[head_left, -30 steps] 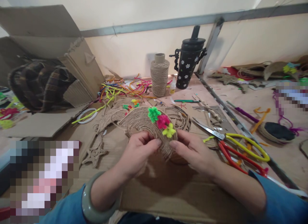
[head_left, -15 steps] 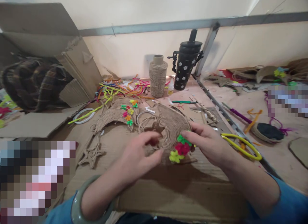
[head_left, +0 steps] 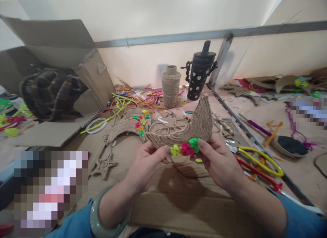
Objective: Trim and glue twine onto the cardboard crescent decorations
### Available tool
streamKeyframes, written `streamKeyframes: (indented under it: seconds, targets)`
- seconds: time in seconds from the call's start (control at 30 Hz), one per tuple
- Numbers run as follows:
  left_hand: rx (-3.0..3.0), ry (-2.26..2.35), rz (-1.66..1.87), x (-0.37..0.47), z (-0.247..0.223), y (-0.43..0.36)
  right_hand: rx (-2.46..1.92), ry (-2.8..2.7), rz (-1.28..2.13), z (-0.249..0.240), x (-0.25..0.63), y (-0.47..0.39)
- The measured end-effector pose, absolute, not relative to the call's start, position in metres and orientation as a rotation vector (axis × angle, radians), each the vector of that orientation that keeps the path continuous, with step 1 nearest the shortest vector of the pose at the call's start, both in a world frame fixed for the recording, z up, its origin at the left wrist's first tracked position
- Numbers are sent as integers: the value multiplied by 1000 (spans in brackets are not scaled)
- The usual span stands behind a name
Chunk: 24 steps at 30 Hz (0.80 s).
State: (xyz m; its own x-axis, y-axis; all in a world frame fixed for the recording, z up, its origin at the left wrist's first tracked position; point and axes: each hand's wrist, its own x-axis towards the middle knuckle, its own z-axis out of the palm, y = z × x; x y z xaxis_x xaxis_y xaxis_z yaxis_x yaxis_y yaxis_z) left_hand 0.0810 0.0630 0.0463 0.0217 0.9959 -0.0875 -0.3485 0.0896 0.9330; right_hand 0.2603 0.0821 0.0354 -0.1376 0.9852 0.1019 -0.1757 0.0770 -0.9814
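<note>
A crescent wrapped in brown twine (head_left: pixel 178 135) is held up between both hands, its tips pointing left and up to the right. My left hand (head_left: pixel 150 163) pinches its lower left edge between thumb and fingers. Around its right side my right hand (head_left: pixel 217 156) is closed, the thumb on a green fuzzy flower (head_left: pixel 194 144). Next to that flower are a pink one (head_left: pixel 187 149) and a yellow one (head_left: pixel 175 150) along the lower edge. Two more twine crescents with small coloured flowers (head_left: pixel 125 127) lie behind, to the left, above a twine star (head_left: pixel 104 165).
A twine spool (head_left: pixel 171 89) and a black flowered tumbler (head_left: pixel 201 74) stand at the back. An open cardboard box (head_left: pixel 95 81) is at the left. Pliers with yellow handles (head_left: pixel 260 158) lie right of my right hand. Coloured pipe cleaners (head_left: pixel 143 96) are piled near the wall.
The crescent has been turned so its flowers lie along the bottom edge. My left hand, open beside it before, now grips its left part. Red handles have come into view at the right.
</note>
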Motion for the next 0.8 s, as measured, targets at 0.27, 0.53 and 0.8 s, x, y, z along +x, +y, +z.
streamKeyframes:
  seconds: [0.27, 0.53, 0.8]
  targets:
    - [849, 1046, 1417, 73, 46, 66, -1136, -2160, 1162, 56, 288, 81]
    - [875, 983, 1292, 76, 45, 64, -810, -2136, 139, 88, 277, 61]
    - [950, 876, 1272, 75, 38, 58, -766, -2249, -226, 91, 243, 77]
